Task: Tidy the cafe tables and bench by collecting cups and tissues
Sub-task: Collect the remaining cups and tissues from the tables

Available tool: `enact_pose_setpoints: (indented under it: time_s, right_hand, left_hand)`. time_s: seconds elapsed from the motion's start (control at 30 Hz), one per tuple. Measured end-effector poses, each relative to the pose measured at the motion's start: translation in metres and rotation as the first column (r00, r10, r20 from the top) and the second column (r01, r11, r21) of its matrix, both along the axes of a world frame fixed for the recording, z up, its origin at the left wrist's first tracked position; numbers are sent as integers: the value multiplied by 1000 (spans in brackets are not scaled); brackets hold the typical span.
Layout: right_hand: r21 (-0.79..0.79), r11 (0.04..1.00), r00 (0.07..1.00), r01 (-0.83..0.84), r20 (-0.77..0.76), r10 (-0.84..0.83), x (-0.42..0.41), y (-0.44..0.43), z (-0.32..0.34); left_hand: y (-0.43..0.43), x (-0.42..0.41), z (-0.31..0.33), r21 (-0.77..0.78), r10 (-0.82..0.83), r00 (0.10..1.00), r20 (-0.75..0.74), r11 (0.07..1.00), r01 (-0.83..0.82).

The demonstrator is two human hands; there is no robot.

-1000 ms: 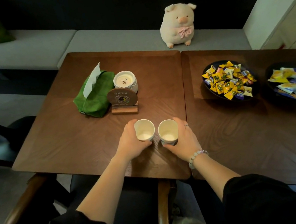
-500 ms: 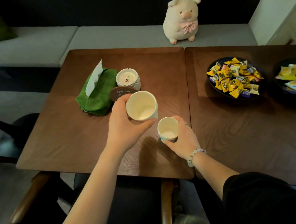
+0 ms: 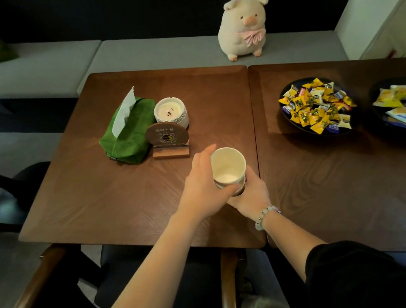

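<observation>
Head view: left hand [image 3: 201, 183] wraps the upper paper cup [image 3: 228, 165], nested in a lower cup [image 3: 238, 188] gripped by the right hand [image 3: 252, 194], over the bench [image 3: 102, 193] centre. Green tissue pouch [image 3: 129, 133] at 10 o'clock from the cups, well apart.

Two paper cups nested over the left wooden table.

The left hand [image 3: 202, 183] grips the upper paper cup [image 3: 228, 165], seated in the lower cup [image 3: 236, 188] held from below by the right hand [image 3: 252, 194], which wears a bead bracelet [image 3: 266, 216]. Behind them stand a round sign on a wooden base [image 3: 169, 139], a candle [image 3: 170, 113] and a green tissue pouch [image 3: 129, 132]. The right table [image 3: 349, 197] bears a candy bowl [image 3: 318, 107]; a plush pig [image 3: 245, 27] sits on the grey bench [image 3: 154, 52].
</observation>
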State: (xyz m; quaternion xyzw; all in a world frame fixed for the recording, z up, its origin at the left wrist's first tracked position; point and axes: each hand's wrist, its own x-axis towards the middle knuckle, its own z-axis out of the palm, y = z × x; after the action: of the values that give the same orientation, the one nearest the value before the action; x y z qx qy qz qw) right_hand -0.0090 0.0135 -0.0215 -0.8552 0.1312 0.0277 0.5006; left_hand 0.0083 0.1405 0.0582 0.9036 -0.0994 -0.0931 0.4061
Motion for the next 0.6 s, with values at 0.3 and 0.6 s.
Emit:
enact_pose_setpoints:
  time_s: [0.3, 0.6]
  right_hand:
    - [68, 998, 1000, -12, -2, 12, 0, 1, -2]
    - [52, 999, 999, -14, -41, 16, 0, 0, 0]
  left_hand:
    - [-7, 4, -18, 124, -51, 999, -14, 991, 53]
    - [-11, 4, -23, 168, -18, 999, -30, 986, 23]
